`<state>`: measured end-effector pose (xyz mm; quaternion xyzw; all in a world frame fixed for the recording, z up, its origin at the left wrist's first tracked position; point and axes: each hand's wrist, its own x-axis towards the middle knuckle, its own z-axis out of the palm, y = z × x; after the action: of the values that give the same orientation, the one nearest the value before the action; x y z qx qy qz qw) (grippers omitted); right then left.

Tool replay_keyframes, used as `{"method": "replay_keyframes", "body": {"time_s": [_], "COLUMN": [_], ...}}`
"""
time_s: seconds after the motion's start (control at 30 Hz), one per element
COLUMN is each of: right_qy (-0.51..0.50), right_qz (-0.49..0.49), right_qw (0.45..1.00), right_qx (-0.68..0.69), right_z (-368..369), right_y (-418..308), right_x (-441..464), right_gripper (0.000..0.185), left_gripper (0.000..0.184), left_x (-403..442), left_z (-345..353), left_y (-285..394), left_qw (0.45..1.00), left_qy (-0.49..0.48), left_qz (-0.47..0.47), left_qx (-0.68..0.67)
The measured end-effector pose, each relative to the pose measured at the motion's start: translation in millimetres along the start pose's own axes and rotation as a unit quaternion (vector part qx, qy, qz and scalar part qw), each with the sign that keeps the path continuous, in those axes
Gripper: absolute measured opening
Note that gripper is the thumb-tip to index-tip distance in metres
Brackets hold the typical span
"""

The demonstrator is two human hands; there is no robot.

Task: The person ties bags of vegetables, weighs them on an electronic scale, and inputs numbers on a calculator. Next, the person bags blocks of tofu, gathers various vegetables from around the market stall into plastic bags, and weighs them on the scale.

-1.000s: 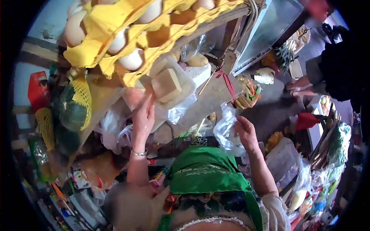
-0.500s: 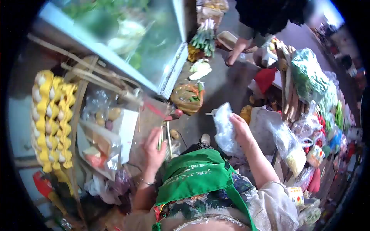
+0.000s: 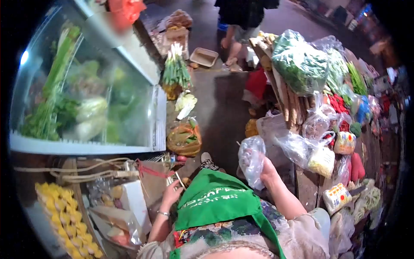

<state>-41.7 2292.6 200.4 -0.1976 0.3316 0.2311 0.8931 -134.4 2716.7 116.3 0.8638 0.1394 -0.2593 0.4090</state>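
My right hand (image 3: 270, 175) is closed on a clear plastic bag (image 3: 252, 160), bunched up and hanging in front of the fingers. What is inside the bag, if anything, I cannot make out. On the other side of the green apron (image 3: 217, 196), my left hand (image 3: 173, 192) is low with its fingers loosely apart. A thin pale stick (image 3: 180, 180) lies right beside its fingertips; I cannot tell whether they touch. A bracelet circles the left wrist. Close to that hand stands an open white box (image 3: 134, 203) with wrapped produce in it.
A glass-fronted case (image 3: 86, 95) of greens is at left, above a yellow tray (image 3: 67, 218). Bagged vegetables (image 3: 299, 60) and packages crowd the right-hand stall. Spring onions (image 3: 176, 69) and an orange bag (image 3: 184, 139) line the aisle. A person (image 3: 239, 21) stands ahead.
My view has swung, so the case and the stall sit further left and the person shows more fully. The plastic bag stays in my right hand; my left hand is lower in view.
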Motion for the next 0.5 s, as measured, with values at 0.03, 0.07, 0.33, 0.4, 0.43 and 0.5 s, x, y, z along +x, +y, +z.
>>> {"method": "replay_keyframes", "body": {"time_s": [0.03,0.07,0.33,0.4,0.43,0.5], "right_qy": [-0.018,-0.043,-0.028,-0.033,-0.054,-0.040], "right_qz": [-0.002,-0.009,-0.108,-0.126,-0.130,-0.144], "right_qw": [1.000,0.999,0.993,0.991,0.989,0.987], "right_qx": [0.000,-0.003,0.035,0.042,0.048,0.063], "right_z": [-4.0,0.6,52.6,54.4,59.5,49.8], "right_y": [0.7,-3.2,-41.3,-56.0,-64.7,-83.7], "right_x": [4.7,10.8,39.6,37.9,33.5,41.8], "right_gripper": [0.027,0.028,0.024,0.027,0.028,0.029], "left_gripper": [0.037,0.034,0.022,0.027,0.028,0.033], "left_x": [10.9,18.1,69.2,92.7,106.7,141.0], "left_z": [5.4,-8.0,-91.5,-84.9,-81.5,-71.5], "left_y": [-59.8,-68.8,-35.4,25.3,51.4,99.8], "left_qw": [0.998,0.992,0.962,0.962,0.963,0.980], "left_qy": [0.016,0.007,-0.075,-0.070,-0.071,-0.170], "left_qz": [-0.021,-0.081,-0.197,-0.181,-0.175,-0.090], "left_qx": [-0.056,-0.098,-0.171,-0.191,-0.194,-0.056]}}
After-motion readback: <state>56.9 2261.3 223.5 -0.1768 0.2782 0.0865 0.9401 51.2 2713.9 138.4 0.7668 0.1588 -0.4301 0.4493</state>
